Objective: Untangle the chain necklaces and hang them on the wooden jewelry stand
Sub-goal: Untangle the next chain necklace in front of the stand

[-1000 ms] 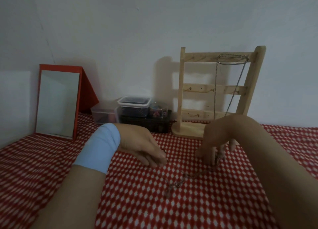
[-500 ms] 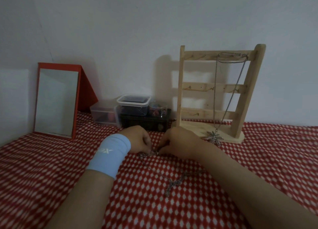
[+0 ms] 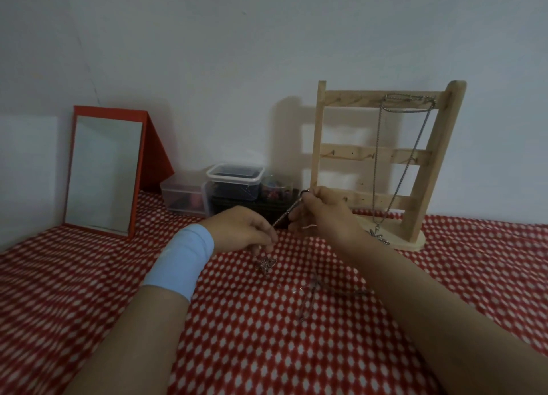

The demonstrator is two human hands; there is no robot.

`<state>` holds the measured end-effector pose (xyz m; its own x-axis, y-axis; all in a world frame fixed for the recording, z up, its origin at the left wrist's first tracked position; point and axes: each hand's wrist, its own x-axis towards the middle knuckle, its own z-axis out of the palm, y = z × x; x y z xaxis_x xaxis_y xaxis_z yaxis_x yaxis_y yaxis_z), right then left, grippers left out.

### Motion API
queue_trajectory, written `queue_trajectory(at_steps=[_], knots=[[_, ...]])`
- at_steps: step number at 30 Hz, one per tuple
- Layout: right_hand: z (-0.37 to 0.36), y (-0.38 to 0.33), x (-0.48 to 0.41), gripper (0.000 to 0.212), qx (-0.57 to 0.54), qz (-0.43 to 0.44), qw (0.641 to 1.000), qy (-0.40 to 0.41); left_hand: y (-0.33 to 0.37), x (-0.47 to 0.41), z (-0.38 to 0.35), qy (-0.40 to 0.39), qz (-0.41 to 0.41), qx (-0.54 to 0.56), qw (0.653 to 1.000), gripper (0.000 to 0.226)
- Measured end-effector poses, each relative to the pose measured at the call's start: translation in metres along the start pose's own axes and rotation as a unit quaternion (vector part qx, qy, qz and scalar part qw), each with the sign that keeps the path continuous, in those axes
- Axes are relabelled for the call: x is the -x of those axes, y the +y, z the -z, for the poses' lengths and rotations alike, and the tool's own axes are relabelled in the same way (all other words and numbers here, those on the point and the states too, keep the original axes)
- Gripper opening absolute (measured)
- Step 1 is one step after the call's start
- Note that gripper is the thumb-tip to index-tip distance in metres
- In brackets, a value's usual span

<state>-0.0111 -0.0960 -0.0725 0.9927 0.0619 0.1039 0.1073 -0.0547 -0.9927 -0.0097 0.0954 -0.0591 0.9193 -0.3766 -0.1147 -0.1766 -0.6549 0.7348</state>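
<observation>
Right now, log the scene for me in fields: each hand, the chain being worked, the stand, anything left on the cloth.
left hand: pinches the chain's lower end
right hand: pinches the chain's upper end, by a ring
chain: stretched between hands, above the cloth; clump below left hand
stand: upright, back right
hung necklace: on top bar, pendant by base
loose chain: lies on cloth, near right forearm

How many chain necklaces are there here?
3. A pendant necklace hangs on the wooden stand; a second chain is stretched between the left hand and right hand; a third chain lies on the checked cloth. More may overlap on the stand's top bar.
</observation>
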Motion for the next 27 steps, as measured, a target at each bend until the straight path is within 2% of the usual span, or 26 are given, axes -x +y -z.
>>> queue_trajectory(at_steps=[2, 4, 6, 7, 11, 13, 14, 16, 17, 18, 20, 22, 27], knots=[[-0.001, 0.001, 0.000, 0.023, -0.071, -0.046, 0.996, -0.006, -0.002, 0.000, 0.000, 0.019, 0.005, 0.001, 1.000, 0.016], [0.001, 0.005, -0.002, 0.022, -0.070, -0.067, 0.995, -0.011, -0.002, -0.001, -0.001, 0.057, 0.008, 0.078, 0.995, 0.017], [0.004, 0.009, -0.002, 0.021, 0.021, -0.053, 0.998, -0.015, -0.003, -0.001, -0.002, 0.085, 0.015, 0.201, 0.976, 0.018], [0.005, 0.011, -0.003, 0.021, 0.074, -0.041, 0.996, -0.020, -0.002, -0.001, 0.000, 0.101, 0.011, 0.226, 0.969, 0.019], [0.011, 0.012, -0.006, 0.028, 0.263, -0.027, 0.963, -0.045, -0.001, 0.002, 0.009, 0.135, -0.018, 0.131, 0.982, 0.017], [0.014, 0.009, -0.007, 0.032, 0.371, -0.016, 0.926, -0.072, 0.004, 0.010, 0.013, 0.070, 0.012, 0.099, 0.993, 0.015], [0.017, 0.005, -0.006, 0.031, 0.411, -0.020, 0.906, -0.101, 0.008, 0.016, 0.015, -0.005, 0.041, 0.100, 0.994, 0.014], [0.020, -0.003, -0.004, 0.022, 0.431, -0.059, 0.882, -0.184, 0.016, 0.029, 0.018, -0.180, 0.090, 0.098, 0.975, 0.021], [0.021, -0.007, -0.003, 0.019, 0.433, -0.080, 0.869, -0.224, 0.019, 0.031, 0.019, -0.230, 0.094, 0.079, 0.966, 0.025], [0.022, -0.010, -0.002, 0.023, 0.445, -0.093, 0.855, -0.250, 0.020, 0.030, 0.019, -0.238, 0.087, 0.048, 0.966, 0.025], [0.022, -0.012, -0.002, 0.029, 0.479, -0.091, 0.838, -0.247, 0.019, 0.021, 0.018, -0.174, 0.066, -0.026, 0.982, 0.023], [0.020, -0.009, -0.004, 0.027, 0.521, -0.044, 0.827, -0.208, 0.016, 0.010, 0.011, -0.102, 0.056, -0.082, 0.990, 0.022], [0.012, 0.001, -0.004, 0.029, 0.555, 0.040, 0.819, -0.141, -0.002, -0.006, -0.017, 0.003, 0.046, -0.211, 0.976, 0.028]])
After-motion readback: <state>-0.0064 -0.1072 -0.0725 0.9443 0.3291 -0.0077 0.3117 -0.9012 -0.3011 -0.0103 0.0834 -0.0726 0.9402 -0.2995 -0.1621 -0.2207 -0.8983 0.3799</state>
